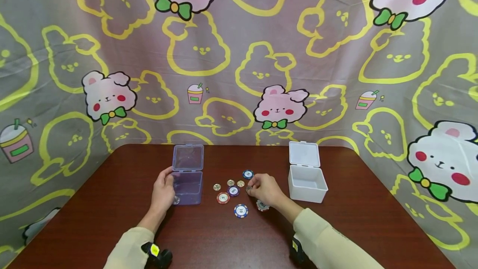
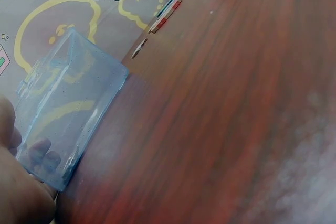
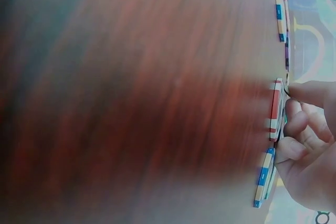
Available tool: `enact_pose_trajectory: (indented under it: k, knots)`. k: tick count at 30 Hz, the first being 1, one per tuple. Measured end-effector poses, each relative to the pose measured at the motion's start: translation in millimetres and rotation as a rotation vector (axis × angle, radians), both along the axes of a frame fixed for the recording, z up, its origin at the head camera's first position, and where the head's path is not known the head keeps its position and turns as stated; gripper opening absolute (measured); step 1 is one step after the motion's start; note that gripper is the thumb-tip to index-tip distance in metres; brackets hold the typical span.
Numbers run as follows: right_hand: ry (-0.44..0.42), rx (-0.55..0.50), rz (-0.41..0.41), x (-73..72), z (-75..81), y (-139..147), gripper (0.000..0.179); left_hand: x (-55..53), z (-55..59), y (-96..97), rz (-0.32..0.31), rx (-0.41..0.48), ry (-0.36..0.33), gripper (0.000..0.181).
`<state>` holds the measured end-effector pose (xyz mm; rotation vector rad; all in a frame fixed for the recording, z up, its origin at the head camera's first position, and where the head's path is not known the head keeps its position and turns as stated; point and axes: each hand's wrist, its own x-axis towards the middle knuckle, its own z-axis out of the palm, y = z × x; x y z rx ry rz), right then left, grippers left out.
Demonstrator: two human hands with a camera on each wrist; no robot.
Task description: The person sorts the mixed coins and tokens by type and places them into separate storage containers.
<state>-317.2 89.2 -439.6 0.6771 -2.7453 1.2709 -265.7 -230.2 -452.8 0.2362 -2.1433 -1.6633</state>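
My left hand [image 1: 163,190] grips the left wall of a translucent blue plastic box [image 1: 192,199], its hinged lid raised at the back. A silvery coin [image 1: 176,200] shows at the box's front left corner. In the left wrist view, fingertips [image 2: 44,153] appear through the clear wall. At the table's middle, my right hand [image 1: 266,189] pinches a small coin [image 1: 249,188] between thumb and fingers, low over the wood. Just below that hand lies a dark-and-white poker chip [image 1: 263,205], partly covered by it. Three gold coins, one of them here [image 1: 230,182], lie to its left.
Poker chips lie around the coins: a blue one [image 1: 248,174] at the back, a purple one [image 1: 233,191], a red one [image 1: 223,197] and a blue "10" chip [image 1: 240,211] in front. A white box [image 1: 308,194] with its lid raised stands on the right. Behind the table [image 1: 209,240] hangs a patterned cloth [image 1: 224,61].
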Motion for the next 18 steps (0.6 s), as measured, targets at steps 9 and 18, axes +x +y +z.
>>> enact_pose_trajectory:
  k: [9, 18]
  knots:
    - [-0.004, -0.045, -0.013, 2.0, 3.0, 2.0, 0.009, 2.3, 1.6, 1.3, 0.011, 0.000, 0.028, 0.039]
    - [-0.111, -0.178, 0.023, 5.2, 3.6, -5.2, 0.006, 1.4, 2.2, 2.0, 0.018, -0.004, 0.013, 0.039]
